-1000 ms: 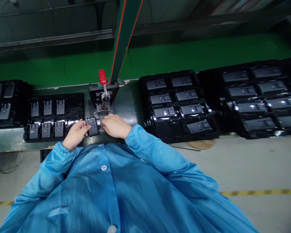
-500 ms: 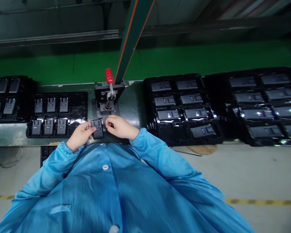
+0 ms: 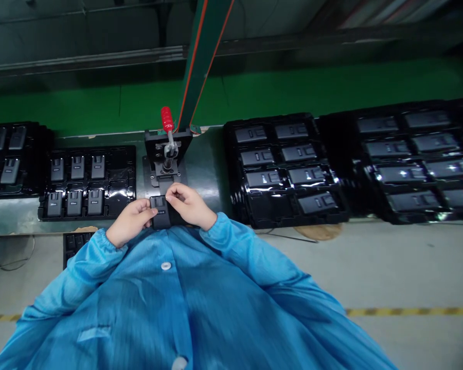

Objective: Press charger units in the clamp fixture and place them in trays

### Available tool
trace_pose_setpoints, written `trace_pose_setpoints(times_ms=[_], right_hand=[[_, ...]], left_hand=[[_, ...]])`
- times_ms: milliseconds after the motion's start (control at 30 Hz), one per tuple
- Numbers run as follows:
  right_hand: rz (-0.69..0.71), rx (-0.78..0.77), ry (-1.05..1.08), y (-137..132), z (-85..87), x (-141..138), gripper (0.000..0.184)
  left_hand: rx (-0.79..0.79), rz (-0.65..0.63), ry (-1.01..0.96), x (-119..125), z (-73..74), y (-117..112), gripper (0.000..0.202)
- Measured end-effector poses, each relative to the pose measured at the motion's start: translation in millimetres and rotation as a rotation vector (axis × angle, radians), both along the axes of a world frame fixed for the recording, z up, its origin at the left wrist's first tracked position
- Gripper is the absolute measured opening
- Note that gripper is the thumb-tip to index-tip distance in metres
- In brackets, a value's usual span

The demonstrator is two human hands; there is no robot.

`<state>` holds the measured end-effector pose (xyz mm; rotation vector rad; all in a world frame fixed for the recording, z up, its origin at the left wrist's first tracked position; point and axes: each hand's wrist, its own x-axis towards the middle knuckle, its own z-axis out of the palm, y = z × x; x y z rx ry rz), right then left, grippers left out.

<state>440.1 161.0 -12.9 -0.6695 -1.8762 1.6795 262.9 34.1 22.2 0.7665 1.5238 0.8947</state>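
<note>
Close to the body of a person in a blue smock (image 3: 231, 308), the left hand (image 3: 131, 220) grips a small black device (image 3: 162, 220) between thumb and fingers, near a red-handled clamp (image 3: 167, 119). The right hand (image 3: 191, 204) curls its fingers at the device's upper right corner; whether they grip it is unclear.

My head camera is facing forward and down, looking from near above my coat (image 3: 150, 303) toward my left hand (image 3: 130, 222), right hand (image 3: 190, 204) and bench (image 3: 206, 164)
</note>
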Motion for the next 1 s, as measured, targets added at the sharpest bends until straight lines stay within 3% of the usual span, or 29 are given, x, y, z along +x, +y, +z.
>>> trace_pose_setpoints(times_ms=[567,900,1000], right_hand=[[-0.077,-0.216,-0.022,-5.6,-10.3,-0.2,0.022],[-0.091,-0.286,-0.013,-8.2,-3.9,0.1,0.021],[-0.085,-0.383,-0.025,-9.2,-2.6,-0.7,0.022]], left_hand=[[0.059,-0.066,0.102,1.9,0.0,-2.7,0.031],[0.077,-0.062,0.106,1.1,-5.2,-5.1,0.028],[0.08,-0.067,0.105,1.3,-5.6,-5.5,0.027]])
